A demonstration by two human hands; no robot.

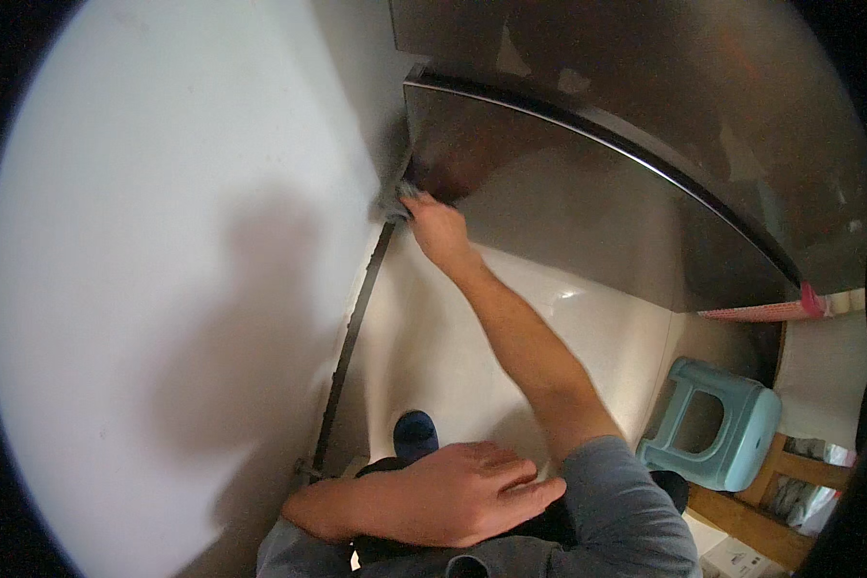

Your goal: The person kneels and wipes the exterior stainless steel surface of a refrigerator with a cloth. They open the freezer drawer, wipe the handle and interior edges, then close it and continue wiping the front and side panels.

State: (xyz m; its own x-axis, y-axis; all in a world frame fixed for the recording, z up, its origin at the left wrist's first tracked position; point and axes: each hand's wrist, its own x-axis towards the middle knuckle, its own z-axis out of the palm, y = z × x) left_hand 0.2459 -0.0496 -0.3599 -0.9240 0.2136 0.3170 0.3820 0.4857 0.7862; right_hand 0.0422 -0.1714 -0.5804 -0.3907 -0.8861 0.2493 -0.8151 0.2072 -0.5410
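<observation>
My right hand point(437, 224) reaches forward, fingers closed on a bunched grey cloth point(399, 204). The cloth is against the lower corner of a glossy dark appliance door point(578, 195), probably a refrigerator's, where it meets the white wall. Part of the cloth is hidden by my fingers. Across my lap lies my left hand point(477, 498), palm down, fingers loosely apart and holding nothing.
A dark strip point(354, 325) runs along the foot of the white wall point(152, 217). On the pale floor point(600, 311), a teal plastic stool point(748, 426) lies at the right, beside a wooden frame point(758, 520). A dark blue slipper point(415, 433) is near my left hand.
</observation>
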